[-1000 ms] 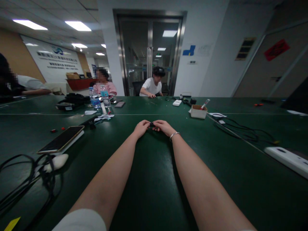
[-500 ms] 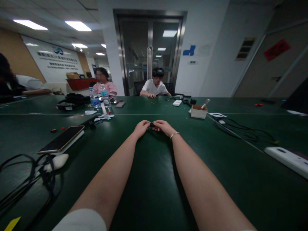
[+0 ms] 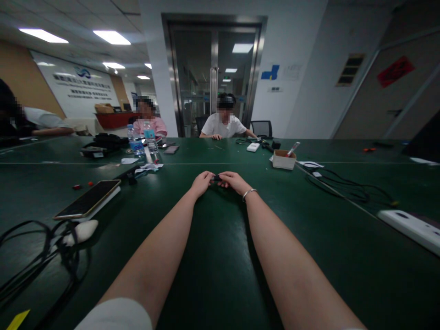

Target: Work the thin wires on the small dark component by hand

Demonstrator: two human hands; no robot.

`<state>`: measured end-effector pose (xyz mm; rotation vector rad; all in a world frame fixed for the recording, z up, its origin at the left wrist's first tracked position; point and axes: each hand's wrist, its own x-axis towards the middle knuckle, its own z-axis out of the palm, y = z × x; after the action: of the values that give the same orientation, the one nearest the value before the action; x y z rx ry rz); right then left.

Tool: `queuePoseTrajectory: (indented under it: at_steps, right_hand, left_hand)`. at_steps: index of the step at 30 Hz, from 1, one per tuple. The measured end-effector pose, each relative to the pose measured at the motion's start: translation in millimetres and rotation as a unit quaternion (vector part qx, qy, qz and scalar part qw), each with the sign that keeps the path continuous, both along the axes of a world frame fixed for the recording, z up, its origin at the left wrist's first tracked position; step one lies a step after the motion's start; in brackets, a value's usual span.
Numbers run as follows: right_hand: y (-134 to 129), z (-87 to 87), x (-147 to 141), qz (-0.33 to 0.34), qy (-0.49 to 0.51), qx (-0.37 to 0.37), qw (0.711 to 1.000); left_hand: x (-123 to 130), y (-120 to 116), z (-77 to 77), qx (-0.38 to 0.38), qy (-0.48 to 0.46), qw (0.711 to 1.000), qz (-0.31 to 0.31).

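Both my arms stretch forward over the dark green table (image 3: 220, 256). My left hand (image 3: 202, 184) is closed, its fingertips on the left end of a small dark object (image 3: 216, 178). From the other side, my right hand (image 3: 235, 182), with a silver bracelet (image 3: 249, 194) at the wrist, is closed on the same object's right end. The object is short and black, held level between the two hands; its exact kind is too small to make out. Fingers cover both of its ends.
To the left lie a phone (image 3: 90, 199) on a white item, a white mouse (image 3: 82, 231) and black cables (image 3: 30, 256). Water bottles (image 3: 150, 137), a small box (image 3: 284, 160) and a white power strip (image 3: 412, 229) are farther out. Several people sit around, one person (image 3: 225, 123) opposite.
My hands stay in the same place, but slightly more of the object shows between them, the left fingers a little farther left. The person opposite has leaned and reached sideways, uncovering a chair.
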<state>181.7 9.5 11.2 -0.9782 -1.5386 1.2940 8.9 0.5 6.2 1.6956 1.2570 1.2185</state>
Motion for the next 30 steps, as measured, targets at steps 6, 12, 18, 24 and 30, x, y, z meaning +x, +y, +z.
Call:
queuePoseTrajectory:
  at_steps: [6,12,18,24,30]
  right_hand:
    - [-0.5,0.8,0.0,0.002,-0.001,-0.001,1.000]
    - [-0.7,0.9,0.9,0.010,-0.002,0.006,1.000]
    - [1.3,-1.1,1.1,0.016,-0.001,0.011,1.000]
    - [3.0,-1.4,1.2,0.012,-0.001,0.007,1.000]
    - [3.7,-2.1,1.1,0.012,-0.003,0.009,1.000]
  left_hand:
    - [-1.5,3.3,-1.6,-0.009,0.000,1.000,0.002]
    - [-1.1,4.8,-2.8,0.006,0.010,1.000,0.002]
    - [0.9,2.1,-1.1,0.003,0.002,1.000,-0.004]
    - [0.5,2.4,-0.8,-0.003,0.002,1.000,-0.003]
    - [-1.1,4.8,-2.7,-0.001,0.006,1.000,-0.005]
